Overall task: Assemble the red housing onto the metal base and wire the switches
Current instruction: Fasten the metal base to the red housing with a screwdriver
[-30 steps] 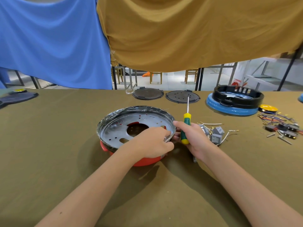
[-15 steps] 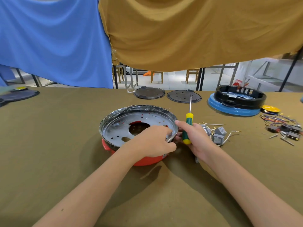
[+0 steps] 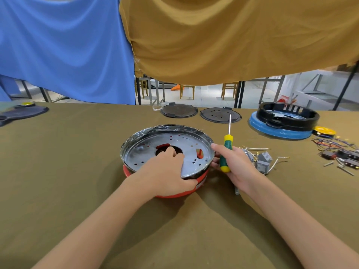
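Round perforated metal base (image 3: 186,146) sits atop the red plastic housing (image 3: 174,192) at centre of the olive cloth surface (image 3: 68,171). Left hand (image 3: 167,171) lies on the base at 6 o'clock, fingers (image 3: 171,152) curled into the central hole, thumb on the rim. Right hand (image 3: 233,167) at 3 o'clock grips the green-and-yellow screwdriver (image 3: 225,152), blade up, forefinger touching the rim. Grey switches with white leads (image 3: 262,162) lie just beyond the right hand, unwired.

Step, judged: seating and aligning base to housing. Next calls for matching screw holes, then inverting the driver.
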Demonstrator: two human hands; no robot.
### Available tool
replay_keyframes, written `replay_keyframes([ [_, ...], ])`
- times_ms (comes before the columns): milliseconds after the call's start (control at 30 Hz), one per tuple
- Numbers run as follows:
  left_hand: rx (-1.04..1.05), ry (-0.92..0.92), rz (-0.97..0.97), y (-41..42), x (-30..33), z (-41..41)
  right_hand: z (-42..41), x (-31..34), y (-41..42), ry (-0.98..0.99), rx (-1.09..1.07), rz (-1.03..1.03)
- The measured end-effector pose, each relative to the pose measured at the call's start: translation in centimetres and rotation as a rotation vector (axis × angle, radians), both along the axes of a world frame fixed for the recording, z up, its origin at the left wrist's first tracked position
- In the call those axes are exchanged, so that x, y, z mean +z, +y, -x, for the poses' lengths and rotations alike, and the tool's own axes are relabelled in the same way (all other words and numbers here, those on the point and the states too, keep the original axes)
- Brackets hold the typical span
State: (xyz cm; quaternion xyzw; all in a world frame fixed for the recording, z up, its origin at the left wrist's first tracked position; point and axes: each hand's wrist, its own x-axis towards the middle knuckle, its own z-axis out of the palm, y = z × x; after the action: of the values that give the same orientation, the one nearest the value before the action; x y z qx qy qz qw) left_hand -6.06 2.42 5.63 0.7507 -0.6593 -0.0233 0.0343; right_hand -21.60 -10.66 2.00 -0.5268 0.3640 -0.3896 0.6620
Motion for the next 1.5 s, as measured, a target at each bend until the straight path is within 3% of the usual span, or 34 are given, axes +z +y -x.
replay_keyframes([
  [100, 0.002, -0.079, -0.054, -0.4, -0.3, 0.5, 0.0, 0.1, 0.0, 0.018, 0.001, -0.004],
  [467, 0.001, -0.081, -0.149, -0.6, 0.1, 0.5, -0.3, 1.5, -0.2, 0.116, 0.02, -0.065],
  [700, 0.01, -0.068, -0.14, -0.5, 0.2, 0.7, -1.2, 2.4, -0.9, 0.317, 0.02, -0.055],
  [1233, 0.032, -0.091, -0.096, -0.3, 0.0, 1.1, -2.2, 3.4, -0.9, 0.326, 0.007, -0.191],
  [1500, 0.036, -0.062, -0.144, -0.1, 0.3, 1.2, -1.3, 3.6, 0.2, 0.241, 0.004, -0.202],
])
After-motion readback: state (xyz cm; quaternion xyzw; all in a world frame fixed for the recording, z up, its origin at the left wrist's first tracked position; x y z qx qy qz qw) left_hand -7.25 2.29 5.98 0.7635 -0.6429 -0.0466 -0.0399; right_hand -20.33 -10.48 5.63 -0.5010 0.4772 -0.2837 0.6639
